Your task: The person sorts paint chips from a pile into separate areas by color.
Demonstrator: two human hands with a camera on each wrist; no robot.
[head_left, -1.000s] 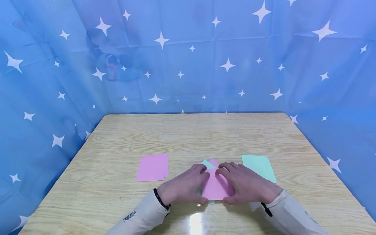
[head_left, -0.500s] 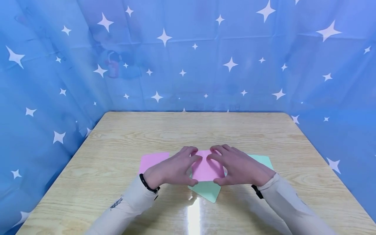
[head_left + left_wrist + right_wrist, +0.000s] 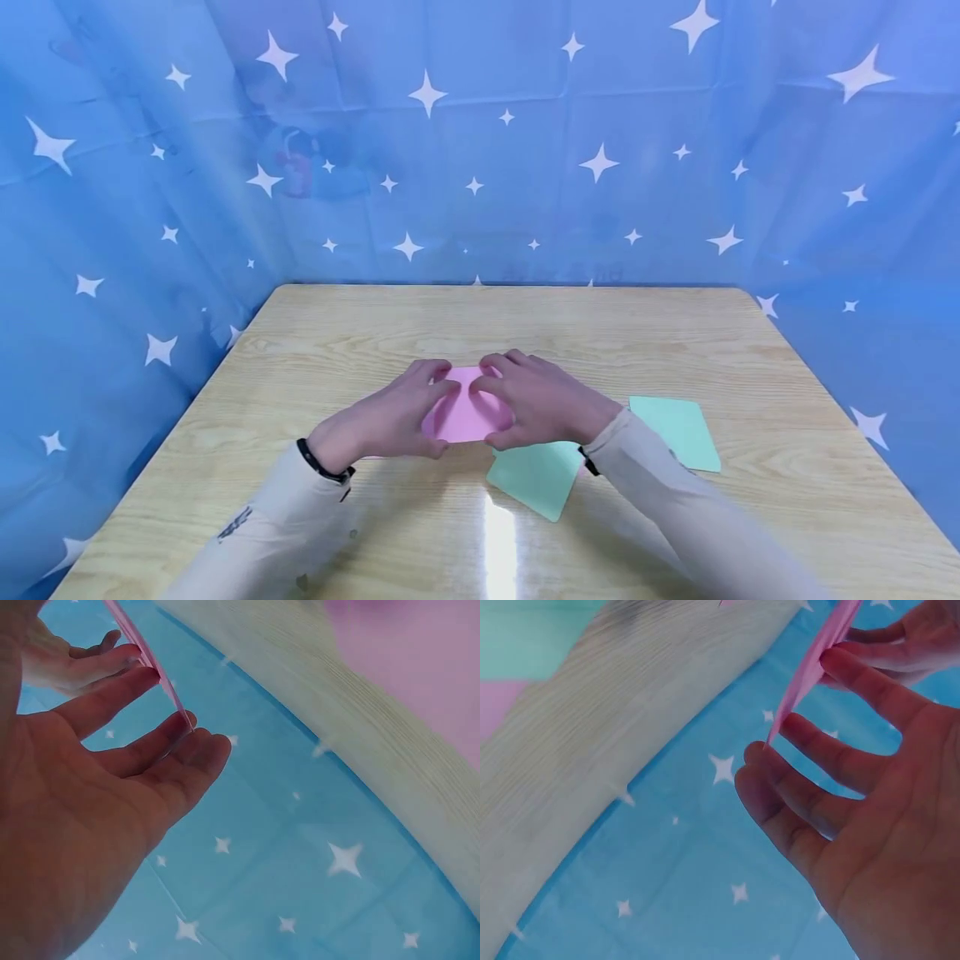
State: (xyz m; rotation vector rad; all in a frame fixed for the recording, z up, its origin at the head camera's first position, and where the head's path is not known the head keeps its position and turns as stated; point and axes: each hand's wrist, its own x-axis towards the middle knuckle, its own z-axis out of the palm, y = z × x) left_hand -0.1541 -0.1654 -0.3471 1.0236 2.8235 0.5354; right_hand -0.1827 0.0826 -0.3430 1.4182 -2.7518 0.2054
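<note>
Between both hands, raised off the table, is a pink square sheet of paper. My left hand grips its left edge, fingers over the far side and thumb at the near corner. The opposite edge is gripped the same way by my right hand. In both wrist views the sheet appears nearly edge-on, bowed slightly, with fingertips on its rim. Below the right hand lies a green square sheet, partly covered by that hand. Pink paper on the table shows in the left wrist view, hidden under the left hand from the head.
Another green sheet lies to the right, beside the right sleeve. A bit of pink shows by the green paper in the right wrist view. The wooden table ends at a blue starred curtain.
Both hands have lifted the pink sheet from the middle stack and carried it left, over the left pink pile. More of the green sheet in the middle is uncovered.
</note>
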